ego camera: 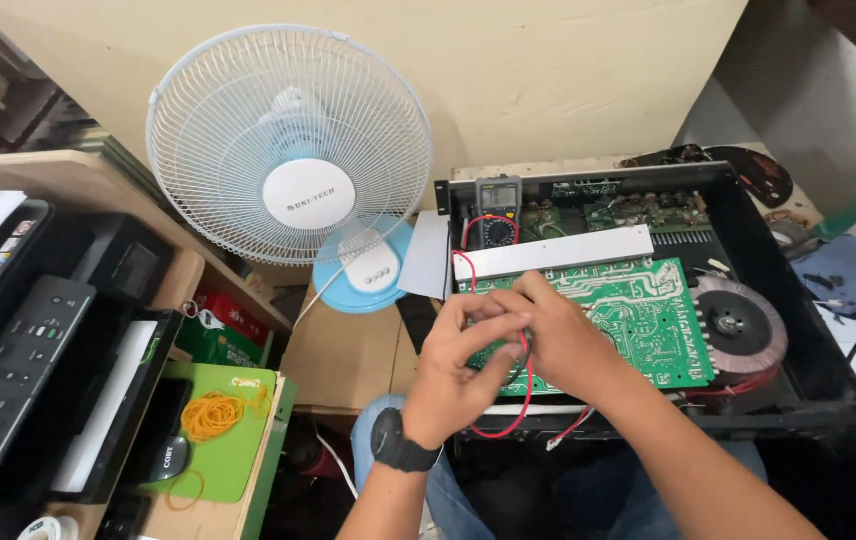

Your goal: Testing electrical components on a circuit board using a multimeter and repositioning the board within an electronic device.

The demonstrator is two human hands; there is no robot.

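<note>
At 9 o'clock in the view sit a black printer [18,370] and, below it, a green mat [233,440] with a heap of orange rubber bands [210,412]. At 11 o'clock a white and blue desk fan [290,150] faces us.

Our left hand [458,385], black watch [400,443] on the wrist, meets our right hand [558,335] at centre. Both hands are pressed close together, fingertips pinching the red wire [525,395] where they meet; we cannot tell which fingers carry the grip. Below the hands the wire hangs in a loop, long axis running roughly 12 to 6 o'clock. A second red run climbs toward 12 o'clock to the multimeter [497,210], which leans upright inside the open black chassis [798,300].

The green circuit board [648,310] lies flat in the chassis just behind the hands, long axis 9 to 3 o'clock. A round toroidal transformer [738,322] sits at its 3 o'clock edge.

Judgement: we are handling the meter lead over the board. Any next move calls for a steady fingertip hold and slack in the wire.
</note>
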